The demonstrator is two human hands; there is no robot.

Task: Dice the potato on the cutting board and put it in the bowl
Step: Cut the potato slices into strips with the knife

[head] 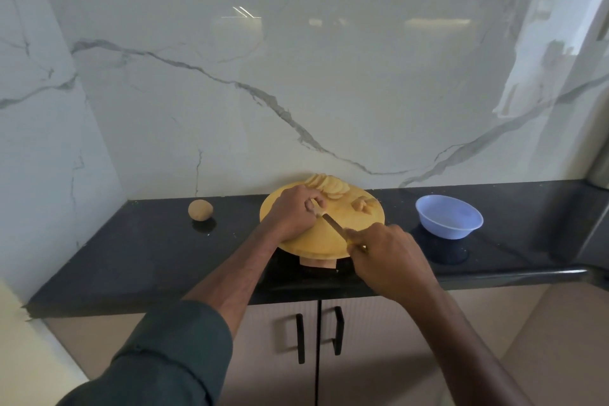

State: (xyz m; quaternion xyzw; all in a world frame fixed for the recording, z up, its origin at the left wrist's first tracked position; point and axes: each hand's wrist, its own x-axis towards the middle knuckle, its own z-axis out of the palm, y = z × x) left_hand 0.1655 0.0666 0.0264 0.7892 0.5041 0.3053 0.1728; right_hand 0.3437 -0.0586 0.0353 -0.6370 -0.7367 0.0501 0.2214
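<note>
A round yellow cutting board [316, 241] lies on the black counter. Potato slices [329, 186] are fanned out at its far edge, and a small heap of cut pieces [364, 204] sits at its right. My left hand [293, 212] rests on the board with curled fingers pinching a small potato piece, mostly hidden under them. My right hand [389, 255] grips the handle of a knife [333, 223], whose blade points toward the left fingers. A pale blue bowl [449, 216] stands to the right of the board and looks empty.
A whole unpeeled potato [200, 209] sits on the counter [131, 250] left of the board. Marble walls close the back and the left side. Cabinet doors with black handles [337, 330] are below the counter's front edge.
</note>
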